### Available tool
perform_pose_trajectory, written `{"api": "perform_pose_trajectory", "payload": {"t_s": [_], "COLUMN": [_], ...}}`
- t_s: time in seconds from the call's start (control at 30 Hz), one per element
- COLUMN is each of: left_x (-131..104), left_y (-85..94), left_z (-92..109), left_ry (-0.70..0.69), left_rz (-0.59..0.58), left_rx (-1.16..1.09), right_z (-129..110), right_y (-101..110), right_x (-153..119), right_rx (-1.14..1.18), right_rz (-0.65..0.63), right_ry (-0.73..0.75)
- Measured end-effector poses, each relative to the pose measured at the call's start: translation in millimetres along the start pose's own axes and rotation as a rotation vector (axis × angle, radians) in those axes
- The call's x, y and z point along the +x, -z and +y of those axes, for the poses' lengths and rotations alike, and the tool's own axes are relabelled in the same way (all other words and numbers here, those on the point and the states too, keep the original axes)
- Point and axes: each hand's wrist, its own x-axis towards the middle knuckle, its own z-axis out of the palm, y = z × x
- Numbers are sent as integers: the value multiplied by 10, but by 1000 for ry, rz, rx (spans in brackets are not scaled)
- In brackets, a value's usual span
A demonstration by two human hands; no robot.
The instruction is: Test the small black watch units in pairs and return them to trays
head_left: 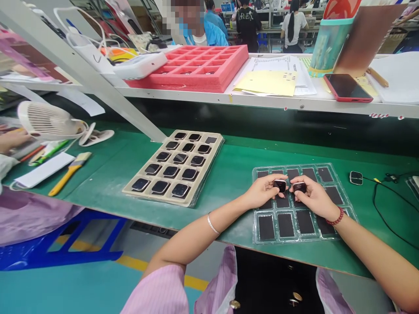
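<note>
Over a clear plastic tray (266, 227) with dark rectangular compartments, my two hands are close together. My left hand (262, 192) grips a small dark-faced watch (280, 186) between thumb and fingers. Another such watch (299, 187) is pinched in my right hand (313, 197). Left of the hands lies a beige tray (151, 179) holding rows of square black-screened watches; its back right compartment has no watch showing. A single square device (356, 178) rests on the green table right of the clear tray, beside a black cable.
A shelf (262, 98) spans the back, bearing a red foam tray (209, 83), papers, a phone (348, 87) and a teal cup (330, 46). At left are a fan (49, 121), a brush (70, 173) and another person's hand (15, 140). A slanted post meets the table behind the beige tray.
</note>
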Motion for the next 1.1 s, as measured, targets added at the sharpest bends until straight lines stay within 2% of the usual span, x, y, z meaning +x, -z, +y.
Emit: {"api": "perform_pose_trajectory", "payload": {"t_s": [1.1], "left_x": [11], "left_y": [-5], "left_z": [-24], "left_ry": [-8], "left_rz": [-4], "left_rx": [-46], "right_z": [30], "right_y": [22], "right_x": [-7], "right_rx": [-111], "right_rz": [-40], "right_ry": [57]}}
